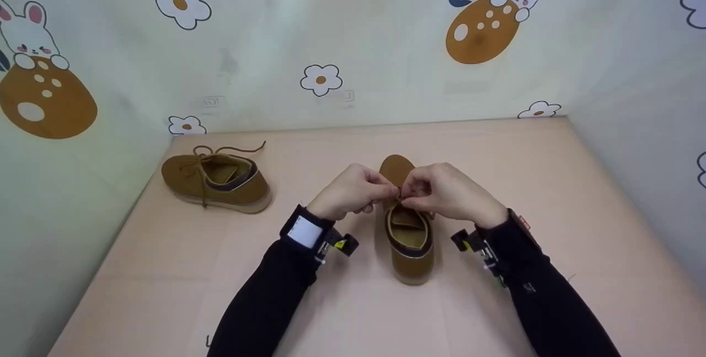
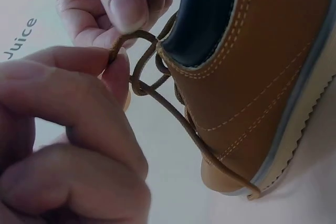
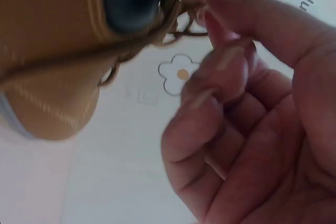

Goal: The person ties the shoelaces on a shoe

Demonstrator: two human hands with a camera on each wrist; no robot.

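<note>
A brown low shoe (image 1: 412,270) with a dark collar stands upright between both hands, its toe pointing away from me. Over its front opening, my left hand (image 1: 350,191) pinches a bend of the brown shoelace (image 2: 197,139) between thumb and forefinger. From the other side my right hand (image 1: 455,194) pinches the lace at nearly the same spot, fingertips close to the left ones. Crossed strands and a small loop show beside the collar in the left wrist view. One lace end hangs down over the side of the shoe to its sole. The hands cover the lace holes in the head view.
A matching brown shoe (image 1: 242,194) sits to the left, turned sideways, its laces loose on top. The pale pink tabletop (image 1: 331,302) meets a patterned cloth wall (image 1: 253,81) at the back and both sides.
</note>
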